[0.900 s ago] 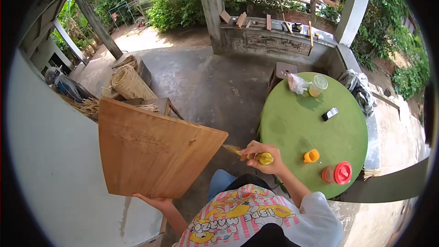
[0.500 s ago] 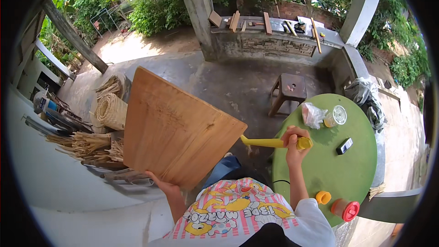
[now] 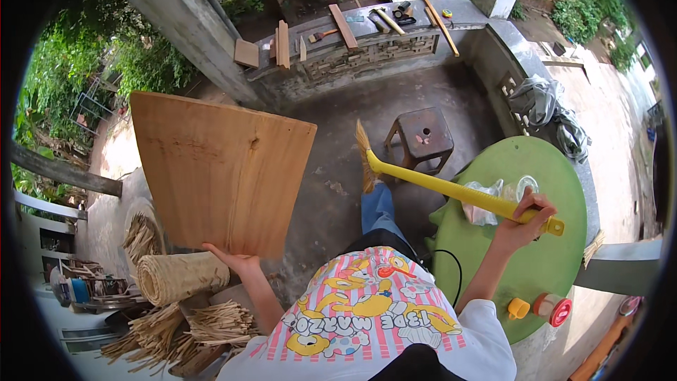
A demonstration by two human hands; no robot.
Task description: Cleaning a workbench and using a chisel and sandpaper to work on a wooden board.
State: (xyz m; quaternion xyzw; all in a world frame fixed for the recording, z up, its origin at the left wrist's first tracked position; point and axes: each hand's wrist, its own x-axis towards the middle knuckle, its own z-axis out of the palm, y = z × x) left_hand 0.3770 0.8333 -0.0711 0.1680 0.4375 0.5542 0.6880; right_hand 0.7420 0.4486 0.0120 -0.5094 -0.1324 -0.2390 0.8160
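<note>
The person's left hand [image 3: 238, 262] grips a wooden board [image 3: 222, 176] at its lower edge; the fingers behind the board cannot be seen. The board is held up at the left, its broad face turned toward the wearer, with a dark knot right of centre and a rough, reddish patch at upper left.

The right hand [image 3: 527, 223] is closed around the yellow handle [image 3: 451, 192] of a hand broom, near the end with the hanging hole. The broom is held slantwise, its straw bristles [image 3: 364, 159] at the far end, well apart from the board — they appear just above a blue trouser leg [image 3: 379, 210], contact undetermined.

Below the right forearm and handle stands a green round table [image 3: 504, 279]. On it: a clear plastic bag [image 3: 480, 204], a clear cup [image 3: 520, 187] partly hidden by the right hand, an orange cup [image 3: 518, 308] and, just beside that, a red-lidded jar [image 3: 553, 308].

A dark stool [image 3: 425, 132] stands on the floor beyond the broom. The ledge [image 3: 469, 13] at the rear bears wood strips and a paintbrush [image 3: 321, 35]. At lower left — a rolled woven mat [image 3: 185, 276] lies near bundled sticks [image 3: 220, 324].
</note>
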